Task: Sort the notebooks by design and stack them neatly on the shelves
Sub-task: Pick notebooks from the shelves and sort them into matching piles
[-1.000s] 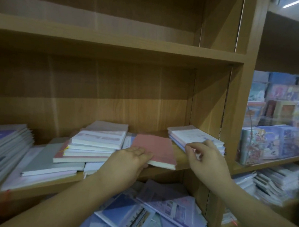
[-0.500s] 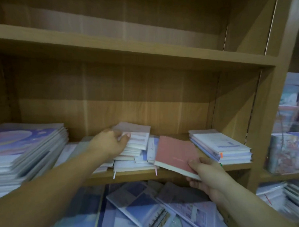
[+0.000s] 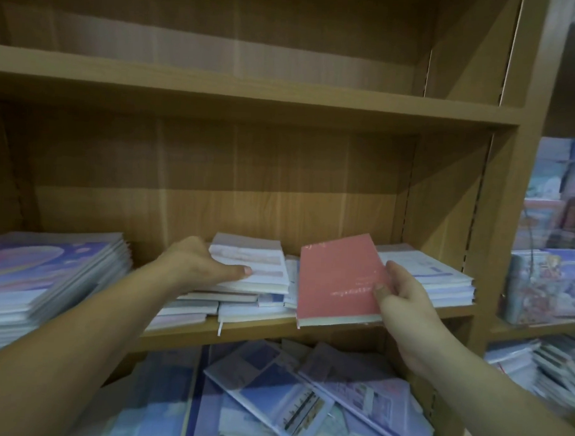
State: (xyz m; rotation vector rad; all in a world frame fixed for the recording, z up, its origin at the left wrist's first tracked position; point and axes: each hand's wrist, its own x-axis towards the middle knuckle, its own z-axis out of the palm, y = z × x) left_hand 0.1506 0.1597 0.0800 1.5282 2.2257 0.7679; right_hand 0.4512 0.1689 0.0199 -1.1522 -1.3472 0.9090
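Middle shelf (image 3: 274, 329), left to right:
- tall stack of purple-blue notebooks (image 3: 47, 266), fairly square
- untidy pile of white notebooks (image 3: 243, 301), edges stepped, one ribbon marker hanging over the shelf's front lip
- neat stack of white notebooks (image 3: 435, 280) against the right wall

Pink notebook (image 3: 339, 279): tilted, far end raised, between the untidy pile and the right stack. Its near edge is at the shelf lip. Cannot tell if it touches the wood.

Right hand (image 3: 404, 298): holds the pink notebook at its right edge, thumb pressed on the cover, fingers curled round behind.

Left hand (image 3: 205, 267): on the top white notebook (image 3: 254, 266) of the untidy pile, thumb flat across the cover. The other fingers are hidden past the left edge, so grip cannot be told.

Compartment below: loose jumble of blue and lilac notebooks (image 3: 288, 399), lying at all angles.

Neighbouring unit, far right: colourful stationery (image 3: 546, 285), blurred.
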